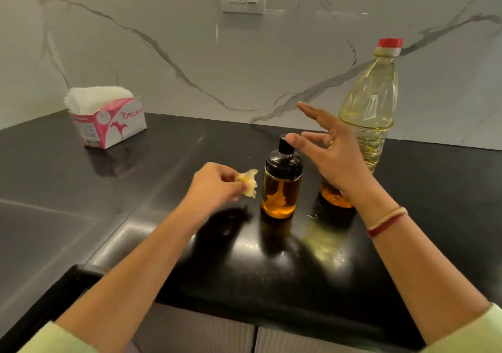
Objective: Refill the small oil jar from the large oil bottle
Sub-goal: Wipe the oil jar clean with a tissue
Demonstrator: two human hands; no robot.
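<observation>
One black-capped jar (282, 186), one red-capped bottle (369, 102)

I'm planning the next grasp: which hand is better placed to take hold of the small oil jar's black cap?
Right. The right hand is open, holding nothing, fingertips by the black cap of the small oil jar. The left hand pinches a crumpled tissue beside the jar, so it is occupied.
</observation>
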